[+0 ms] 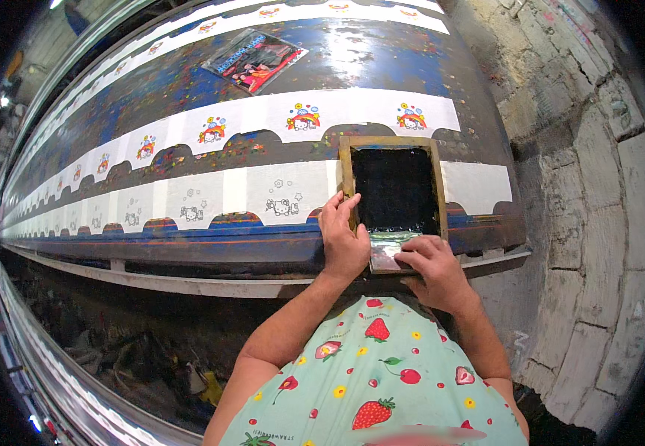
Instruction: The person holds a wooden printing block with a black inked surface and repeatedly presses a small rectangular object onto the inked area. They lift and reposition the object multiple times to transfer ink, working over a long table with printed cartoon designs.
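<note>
A wooden screen-printing frame (345, 173) lies over the near strip of white cut fabric pieces (322, 189) on the long table. Black ink or dark mesh (394, 189) fills most of its inside. At its near end is a glossy, film-like flat area (386, 251). My left hand (345, 240) grips the frame's left rail, fingers stretched along it. My right hand (434, 267) bends its fingers over the glossy near end; whether something is pinched under them is hidden. Left of the frame, fabric pieces carry black outline prints of a cartoon cat (282, 207).
A second fabric strip (345, 114) bears full-colour cat-and-rainbow prints; more strips run along the table's far side. A plastic-sleeved picture (255, 60) lies between them on the paint-stained tabletop (322, 61). A pale rail (216, 287) edges the near side. Cracked paving (584, 223) is at right.
</note>
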`<state>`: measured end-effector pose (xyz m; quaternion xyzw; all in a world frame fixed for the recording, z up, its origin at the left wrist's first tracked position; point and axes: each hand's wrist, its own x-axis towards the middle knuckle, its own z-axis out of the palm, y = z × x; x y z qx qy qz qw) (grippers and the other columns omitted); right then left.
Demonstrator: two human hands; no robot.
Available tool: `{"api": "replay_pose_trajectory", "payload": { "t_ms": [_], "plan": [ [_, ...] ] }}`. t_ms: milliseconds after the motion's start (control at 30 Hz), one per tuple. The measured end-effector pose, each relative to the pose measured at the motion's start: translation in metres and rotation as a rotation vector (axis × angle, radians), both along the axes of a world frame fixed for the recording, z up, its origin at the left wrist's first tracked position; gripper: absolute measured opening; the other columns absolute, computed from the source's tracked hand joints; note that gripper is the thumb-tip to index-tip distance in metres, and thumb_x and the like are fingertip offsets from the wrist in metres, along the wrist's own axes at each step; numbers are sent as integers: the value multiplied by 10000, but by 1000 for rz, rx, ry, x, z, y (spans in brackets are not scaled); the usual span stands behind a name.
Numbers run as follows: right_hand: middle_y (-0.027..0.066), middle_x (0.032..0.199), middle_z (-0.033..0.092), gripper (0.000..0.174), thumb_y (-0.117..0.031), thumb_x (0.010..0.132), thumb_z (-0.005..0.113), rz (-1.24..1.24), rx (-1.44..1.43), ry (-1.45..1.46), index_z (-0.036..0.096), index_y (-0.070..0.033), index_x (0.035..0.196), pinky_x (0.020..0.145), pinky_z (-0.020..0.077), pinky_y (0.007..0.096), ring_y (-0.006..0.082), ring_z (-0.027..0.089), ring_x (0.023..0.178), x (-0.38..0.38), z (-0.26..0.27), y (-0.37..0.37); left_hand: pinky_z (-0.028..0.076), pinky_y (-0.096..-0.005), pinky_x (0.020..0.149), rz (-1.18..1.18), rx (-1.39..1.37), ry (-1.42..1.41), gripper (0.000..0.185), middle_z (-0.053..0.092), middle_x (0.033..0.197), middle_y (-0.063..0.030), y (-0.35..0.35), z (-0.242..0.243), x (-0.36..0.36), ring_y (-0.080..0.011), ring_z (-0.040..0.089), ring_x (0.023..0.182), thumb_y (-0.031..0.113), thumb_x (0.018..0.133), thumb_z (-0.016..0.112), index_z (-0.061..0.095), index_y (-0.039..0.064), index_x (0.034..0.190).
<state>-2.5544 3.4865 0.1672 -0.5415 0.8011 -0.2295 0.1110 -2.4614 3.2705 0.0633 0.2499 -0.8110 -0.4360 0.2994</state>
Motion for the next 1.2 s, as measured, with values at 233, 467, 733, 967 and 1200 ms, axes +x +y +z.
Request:
{"api": "replay_pose_trajectory", "payload": {
  "t_ms": [233,467,733,967,1200],
  "plan": [
    [171,1454,701,453,-76,936,864,-525,-254,-225,750,-34,1373,1191,530,482,345,659,1391,-24,-34,38,402,-557,1270,10,-14,27,664,579,1513,-285,2,-5,-2,-475,550,1439,-123,768,642,745,56,1398],
    [160,1305,777,430,-156,937,879,-511,-337,-446,796,-74,1350,1149,543,461,350,713,1266,-26,-48,54,355,-512,1309,-9,101,88,598,599,1543,-252,1,8,-7,-433,535,1503,-134,730,607,812,67,1255],
    [160,1321,766,441,-188,909,914,-486,-442,-320,793,-77,1319,1193,494,492,375,668,1317,-80,-34,132,360,-459,1334,-28,278,201,526,585,1597,-243,83,21,-71,-405,534,1556,-152,776,609,800,30,1231],
    [161,1325,772,449,-176,896,903,-519,-403,-345,792,-61,1315,1192,490,486,369,673,1315,-134,-39,211,355,-474,1328,-21,213,181,485,586,1583,-265,163,12,-125,-419,543,1534,-131,793,618,807,23,1212],
    [161,1336,768,448,-160,894,897,-465,-380,-452,789,-61,1317,1232,469,513,374,659,1347,-160,-43,243,391,-483,1284,17,178,99,489,602,1620,-241,189,11,-137,-403,564,1487,-132,778,637,829,65,1182]
  ]
}}
